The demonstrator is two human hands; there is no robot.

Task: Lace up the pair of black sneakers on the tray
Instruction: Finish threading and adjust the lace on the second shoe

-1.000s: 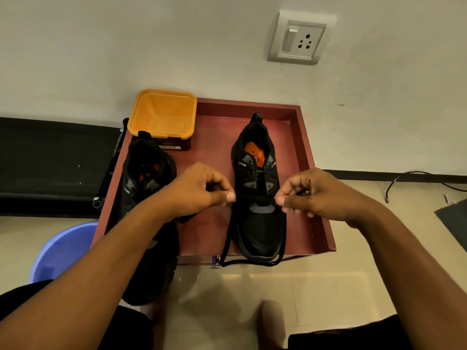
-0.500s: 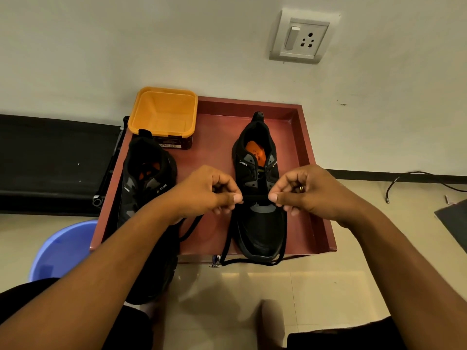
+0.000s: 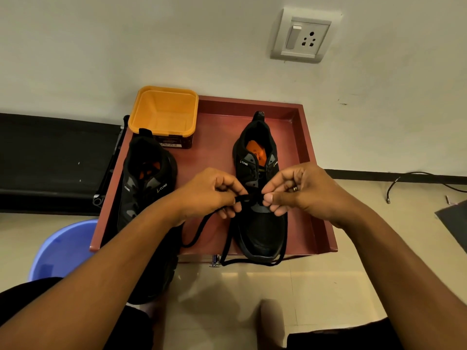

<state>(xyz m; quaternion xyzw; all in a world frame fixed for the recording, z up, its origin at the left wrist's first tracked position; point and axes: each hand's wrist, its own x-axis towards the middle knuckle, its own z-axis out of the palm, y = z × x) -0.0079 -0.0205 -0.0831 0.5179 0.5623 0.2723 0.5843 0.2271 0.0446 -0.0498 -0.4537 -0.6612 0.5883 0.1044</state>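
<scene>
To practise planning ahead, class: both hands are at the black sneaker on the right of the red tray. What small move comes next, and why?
Probably pull the black cord shoelace snug across the lowest eyelets: the left hand and right hand pinch it over the black sneaker, slack loops past the front rim of the red tray, and upper eyelets look empty.

Left hand point(image 3: 209, 195): bare.
Right hand point(image 3: 303, 190): small shiny metal ring point(image 3: 295, 188) on one finger; which finger cannot be told.
Forearms point(image 3: 101, 274): bare to the frame edge.
Legs: black garment point(image 3: 27, 299) at both lower corners; fabric plain, unmarked.
</scene>
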